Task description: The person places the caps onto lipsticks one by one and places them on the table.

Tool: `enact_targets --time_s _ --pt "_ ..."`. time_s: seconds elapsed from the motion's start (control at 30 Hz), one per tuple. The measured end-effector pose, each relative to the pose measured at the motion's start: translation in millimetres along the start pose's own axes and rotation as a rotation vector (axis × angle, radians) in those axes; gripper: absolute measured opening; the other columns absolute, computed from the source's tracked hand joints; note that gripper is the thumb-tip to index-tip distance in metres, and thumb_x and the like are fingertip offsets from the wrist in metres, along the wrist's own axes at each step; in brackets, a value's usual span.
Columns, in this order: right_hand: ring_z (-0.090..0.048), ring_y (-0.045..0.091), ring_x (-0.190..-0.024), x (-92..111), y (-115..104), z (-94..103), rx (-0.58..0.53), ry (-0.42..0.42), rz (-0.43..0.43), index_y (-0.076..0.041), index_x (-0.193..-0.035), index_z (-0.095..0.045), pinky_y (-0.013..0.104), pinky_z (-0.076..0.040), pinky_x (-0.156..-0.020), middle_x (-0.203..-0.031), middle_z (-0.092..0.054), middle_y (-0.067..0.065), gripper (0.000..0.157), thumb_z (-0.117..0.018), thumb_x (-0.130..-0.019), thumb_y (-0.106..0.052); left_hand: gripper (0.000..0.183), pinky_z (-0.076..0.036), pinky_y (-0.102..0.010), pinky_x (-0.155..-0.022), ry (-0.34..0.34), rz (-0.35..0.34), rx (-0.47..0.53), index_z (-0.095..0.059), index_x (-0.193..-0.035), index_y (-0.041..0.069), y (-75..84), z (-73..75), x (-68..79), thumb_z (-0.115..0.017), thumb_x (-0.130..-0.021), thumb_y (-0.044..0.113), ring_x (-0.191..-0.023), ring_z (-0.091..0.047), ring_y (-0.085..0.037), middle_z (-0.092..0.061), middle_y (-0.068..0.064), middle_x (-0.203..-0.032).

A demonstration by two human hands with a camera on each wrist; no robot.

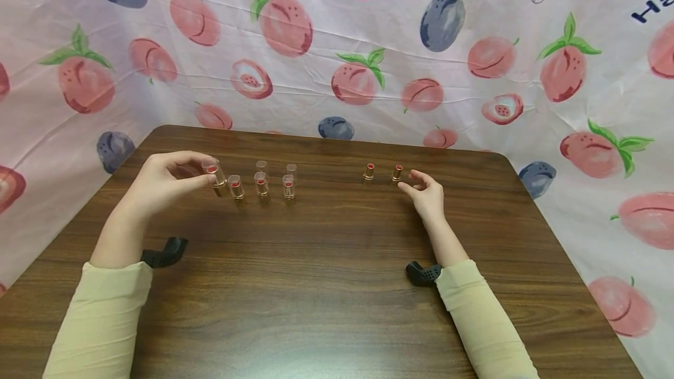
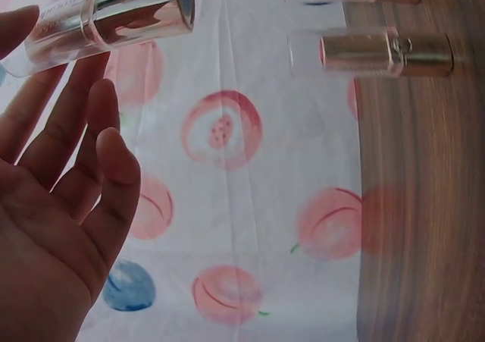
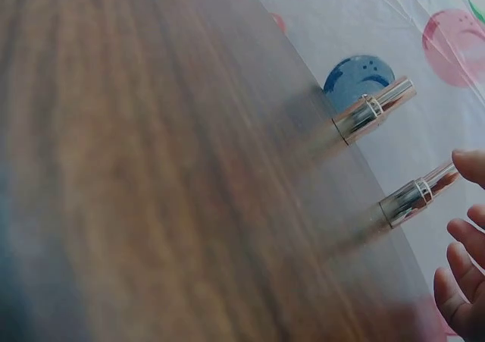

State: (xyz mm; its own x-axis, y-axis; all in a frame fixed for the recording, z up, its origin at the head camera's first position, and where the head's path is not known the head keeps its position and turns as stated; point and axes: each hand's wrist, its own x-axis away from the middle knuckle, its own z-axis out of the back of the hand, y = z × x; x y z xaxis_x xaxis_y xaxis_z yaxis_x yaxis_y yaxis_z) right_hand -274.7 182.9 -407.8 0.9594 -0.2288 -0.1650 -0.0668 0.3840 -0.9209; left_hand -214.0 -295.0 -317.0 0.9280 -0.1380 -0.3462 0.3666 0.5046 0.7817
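Note:
My left hand (image 1: pixel 163 183) pinches a lipstick (image 1: pixel 216 178) with a clear cap between thumb and fingers, tilted at the left end of a row. The left wrist view shows its shiny gold tube (image 2: pixel 144 12). Beside it stand three capped lipsticks, the left one (image 1: pixel 236 187), the middle one (image 1: pixel 261 184) and the right one (image 1: pixel 288 186). My right hand (image 1: pixel 429 199) has its thumb and fingers apart, close to the right of an upright uncapped lipstick (image 1: pixel 397 173). In the right wrist view the thumb (image 3: pixel 471 166) overlaps that lipstick's top (image 3: pixel 439 177); contact is unclear.
Another uncapped lipstick (image 1: pixel 370 172) stands to the left of the one by my right hand. Behind the capped row are two clear caps, one on the left (image 1: pixel 261 165) and one on the right (image 1: pixel 292 168). Fruit-printed cloth (image 1: pixel 379 28) hangs around the brown wooden table (image 1: pixel 295 285).

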Motion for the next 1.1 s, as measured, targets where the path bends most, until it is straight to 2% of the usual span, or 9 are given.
enact_targets --time_s 0.13,0.3,0.5,0.7,0.9,1.1 --pt "-0.051 0.020 -0.096 -3.4 2.1 -2.1 -0.010 -0.022 -0.028 0.000 -0.130 -0.057 0.021 -0.041 -0.071 -0.124 -0.061 0.014 0.053 -0.076 -0.084 -0.017 0.024 -0.047 -0.018 -0.062 0.042 0.018 0.031 -0.069 -0.104 0.000 -6.2 3.0 -3.8 -0.076 -0.082 0.006 -0.069 -0.061 -0.010 -0.067 0.012 -0.084" --pt "-0.051 0.023 -0.100 -6.8 5.3 -3.5 -0.015 -0.032 -0.042 0.001 -0.130 -0.057 0.025 -0.040 -0.077 -0.125 -0.061 0.014 0.053 -0.076 -0.084 -0.015 0.027 -0.047 -0.018 -0.063 0.046 0.059 0.048 -0.069 -0.107 0.001 -11.5 4.1 -9.6 -0.076 -0.083 0.011 -0.070 -0.062 -0.009 -0.067 0.013 -0.086" --pt "-0.053 0.028 -0.104 -10.9 9.2 -6.1 0.011 -0.045 -0.013 0.003 -0.129 -0.056 0.028 -0.041 -0.083 -0.122 -0.062 0.018 0.052 -0.075 -0.084 -0.012 0.026 -0.048 -0.017 -0.065 0.052 0.067 0.091 -0.070 -0.107 0.001 -18.4 6.6 -15.8 -0.075 -0.084 0.009 -0.071 -0.064 -0.007 -0.068 0.014 -0.087" --pt "-0.053 0.028 -0.105 -14.7 12.4 -8.5 -0.002 -0.055 -0.011 0.004 -0.129 -0.057 0.030 -0.041 -0.087 -0.120 -0.063 0.018 0.051 -0.076 -0.083 -0.011 0.021 -0.047 -0.017 -0.062 0.074 0.078 0.093 -0.072 -0.104 0.006 -24.4 9.8 -23.6 -0.076 -0.084 0.012 -0.071 -0.062 -0.003 -0.067 0.017 -0.087" --pt "-0.053 0.026 -0.105 -17.8 17.1 -10.3 -0.008 -0.066 -0.022 0.003 -0.128 -0.058 0.031 -0.041 -0.089 -0.120 -0.063 0.017 0.050 -0.076 -0.083 -0.011 0.025 -0.047 -0.016 -0.065 0.063 0.085 0.059 -0.071 -0.107 0.006 -31.6 12.2 -33.3 -0.076 -0.085 0.017 -0.074 -0.062 -0.004 -0.066 0.018 -0.088" --pt "-0.053 0.028 -0.108 -21.6 19.9 -13.2 0.016 -0.078 -0.003 0.003 -0.127 -0.059 0.034 -0.041 -0.092 -0.121 -0.062 0.018 0.049 -0.076 -0.084 -0.012 0.034 -0.046 -0.017 -0.066 0.037 0.136 0.046 -0.069 -0.113 0.006 -41.6 11.7 -43.6 -0.075 -0.085 0.024 -0.077 -0.061 -0.003 -0.065 0.019 -0.089"
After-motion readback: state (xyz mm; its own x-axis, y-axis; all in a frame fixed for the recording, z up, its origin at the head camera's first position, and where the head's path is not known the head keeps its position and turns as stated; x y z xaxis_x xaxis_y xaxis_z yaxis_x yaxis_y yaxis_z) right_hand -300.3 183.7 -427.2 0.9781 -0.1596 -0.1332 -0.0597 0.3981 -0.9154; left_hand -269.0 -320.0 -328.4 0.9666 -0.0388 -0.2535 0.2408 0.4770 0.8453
